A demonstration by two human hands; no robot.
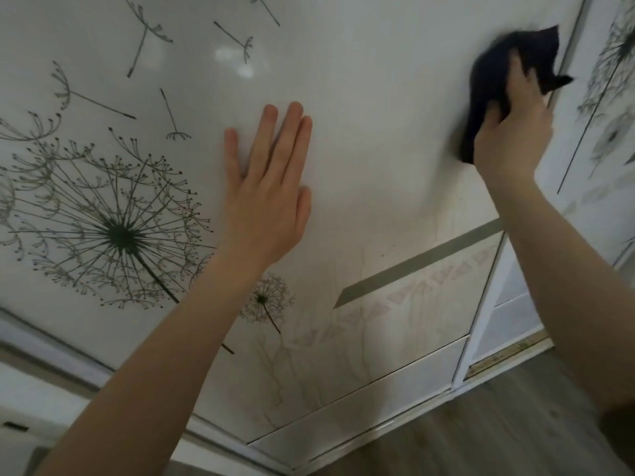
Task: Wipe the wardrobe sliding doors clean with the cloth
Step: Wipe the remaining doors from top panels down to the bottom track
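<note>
A glossy white wardrobe sliding door (378,108) printed with grey dandelions fills most of the view. My left hand (268,187) lies flat on it near the middle, fingers straight and together. My right hand (512,132) grips a dark cloth (494,73) and presses it against the door near its right edge, blurred by motion. The cloth bunches above and to the left of my fingers.
A second dandelion-printed door (604,139) stands to the right, past a thin metal frame strip (570,46). The bottom track (508,359) and wood-look floor (481,434) show at the lower right. A white ledge (41,379) lies at the lower left.
</note>
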